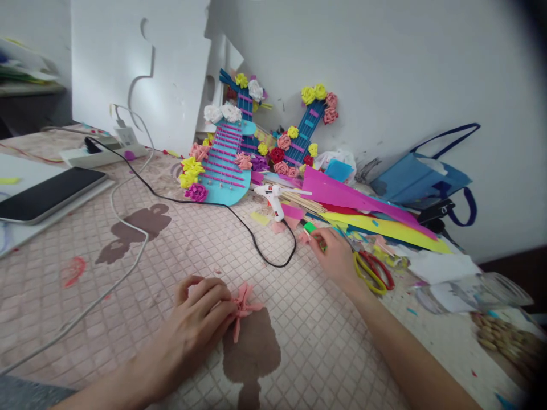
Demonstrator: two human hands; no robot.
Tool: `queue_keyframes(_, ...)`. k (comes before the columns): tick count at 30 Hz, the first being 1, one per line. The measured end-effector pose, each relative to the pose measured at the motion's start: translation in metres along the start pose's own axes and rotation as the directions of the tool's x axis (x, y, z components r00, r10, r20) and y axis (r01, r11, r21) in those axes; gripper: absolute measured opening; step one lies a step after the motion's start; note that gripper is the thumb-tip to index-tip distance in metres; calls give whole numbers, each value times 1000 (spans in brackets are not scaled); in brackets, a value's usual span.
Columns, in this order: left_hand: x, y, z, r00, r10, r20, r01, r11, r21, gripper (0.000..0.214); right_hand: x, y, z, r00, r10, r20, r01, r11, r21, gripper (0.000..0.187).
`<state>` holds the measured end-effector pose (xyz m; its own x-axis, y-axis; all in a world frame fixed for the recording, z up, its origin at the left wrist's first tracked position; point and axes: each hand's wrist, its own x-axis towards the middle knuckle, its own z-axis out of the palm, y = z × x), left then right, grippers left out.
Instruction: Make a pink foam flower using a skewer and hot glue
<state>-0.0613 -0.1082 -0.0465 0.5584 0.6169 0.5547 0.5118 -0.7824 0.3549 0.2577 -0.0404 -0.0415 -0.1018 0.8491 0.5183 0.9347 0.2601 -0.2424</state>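
The left hand (203, 310) is pinching pink paper (244, 303) that is splaying rightward from its grip. Farther off, the right hand (335, 256) is gripping a green object (310, 228); scissors (371, 267) are lying beside that grip, a glue gun (274, 202) beyond it.

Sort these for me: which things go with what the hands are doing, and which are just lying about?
Part of the job:
- pink paper piece, pinched by the left hand
- green item at the right hand, partly hidden
- white glue gun, probably, lying nearby

Probably just lying about:
- dark-screened device
- blue bag
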Motion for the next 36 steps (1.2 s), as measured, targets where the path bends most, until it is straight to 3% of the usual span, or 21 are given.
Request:
queue_keyframes(6,0,0,-2,1000,-13,18,13,1000,-4,21,72,-15,47,999,-14,-37,19,991,132,28)
queue_keyframes(11,-2,-2,2,999,-37,-12,36,998,-48,23,113,-27,76,963,173,209,-217,952,214,30)
queue_keyframes(15,-1,-2,2,1000,-18,-14,17,999,-45,25,119,-34,79,948,217,234,-272,934,234,20)
queue_keyframes(18,-1,-2,1,1000,-17,14,17,998,-57,26,108,-36,67,947,251,202,-303,908,291,22)
queue_keyframes(21,-4,-3,-1,997,-24,69,28,998,-59,20,85,-39,40,962,243,126,-271,788,552,20)
queue_keyframes(23,-5,-3,-2,995,-37,96,42,998,-53,17,65,-41,16,962,210,176,-273,686,675,20)
queue_keyframes(24,-6,-4,-2,993,-40,112,47,997,-54,15,54,-43,4,948,191,254,-317,636,704,19)
queue_keyframes(26,-6,-4,-3,989,-51,136,59,997,-54,13,31,-44,-19,922,175,345,-379,587,716,20)
queue_keyframes(28,-5,-3,-4,989,-51,137,59,997,-53,12,8,-44,-38,897,109,428,-396,627,671,23)
queue_keyframes(31,-3,-3,-4,991,-44,127,52,997,-57,11,-18,-44,-55,890,12,455,-304,760,574,19)
queue_keyframes(33,-4,-3,-4,990,-41,135,49,997,-61,11,-28,-46,-60,865,-106,490,-189,837,514,18)
queue_keyframes(36,-5,-3,-5,992,-20,128,26,999,-47,13,-34,-52,-62,803,-246,543,-42,886,462,17)
